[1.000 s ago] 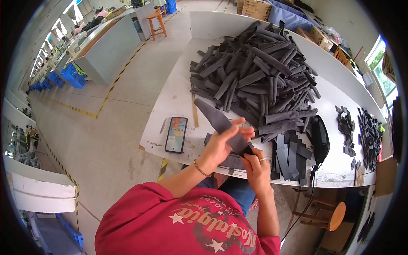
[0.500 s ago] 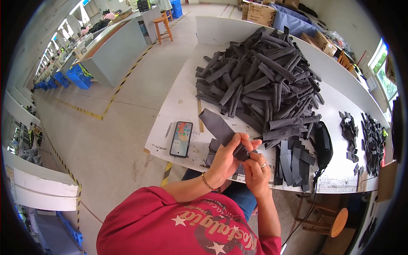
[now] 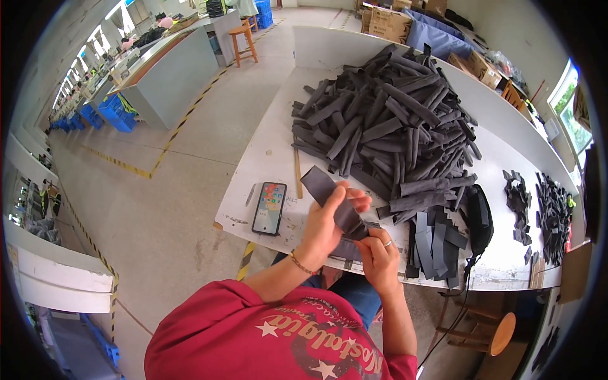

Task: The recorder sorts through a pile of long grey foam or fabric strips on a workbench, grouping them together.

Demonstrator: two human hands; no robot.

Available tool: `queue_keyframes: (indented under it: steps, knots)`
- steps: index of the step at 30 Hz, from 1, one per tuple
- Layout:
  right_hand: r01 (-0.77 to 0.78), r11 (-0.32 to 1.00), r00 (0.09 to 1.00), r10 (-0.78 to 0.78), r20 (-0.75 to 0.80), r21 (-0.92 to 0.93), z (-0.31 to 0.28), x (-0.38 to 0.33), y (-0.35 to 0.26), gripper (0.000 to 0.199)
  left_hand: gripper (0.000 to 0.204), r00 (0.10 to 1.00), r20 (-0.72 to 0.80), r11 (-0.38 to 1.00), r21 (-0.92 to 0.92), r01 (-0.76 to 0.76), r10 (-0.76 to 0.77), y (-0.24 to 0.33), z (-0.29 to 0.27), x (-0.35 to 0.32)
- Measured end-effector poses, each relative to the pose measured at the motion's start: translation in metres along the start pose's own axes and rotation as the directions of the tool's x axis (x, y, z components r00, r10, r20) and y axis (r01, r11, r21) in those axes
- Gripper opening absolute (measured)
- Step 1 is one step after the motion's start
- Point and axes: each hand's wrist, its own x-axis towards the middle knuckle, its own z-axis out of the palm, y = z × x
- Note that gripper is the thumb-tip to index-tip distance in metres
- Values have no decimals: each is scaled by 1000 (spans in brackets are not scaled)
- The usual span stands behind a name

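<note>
Both hands raised over near edge of white table (image 3: 266,158): left hand (image 3: 326,218) and right hand (image 3: 378,250) each closed in a grip on one dark grey flat fabric strip (image 3: 329,196), smartphone (image 3: 270,208) just left, large grey strip pile (image 3: 386,126) beyond.

A phone (image 3: 270,207) lies on the table (image 3: 266,152), left of the strip (image 3: 332,201) held between both hands. Behind them is a big pile of strips (image 3: 386,130); a stool (image 3: 487,332) stands right, before the table.
</note>
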Motion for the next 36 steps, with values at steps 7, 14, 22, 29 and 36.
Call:
queue_keyframes:
  steps: [7,14,22,29,36]
  knots:
    - [-33,999,999,33,-3,-40,4,-16,-3,15,23,981,-181,994,94,-49,65,17,4,13]
    - [-30,999,999,28,-31,-40,6,-20,3,16,30,970,-224,994,84,-74,92,-1,9,6]
    - [-43,999,999,43,-21,-5,6,-15,3,16,36,973,-211,994,68,-83,95,-11,10,-1]
    - [-14,1000,1000,14,-2,-22,6,-6,0,15,36,977,-207,998,13,-54,55,-16,3,-3]
    - [-206,977,979,205,18,48,8,-1,-5,12,37,987,-157,999,-33,-27,21,-16,-8,6]
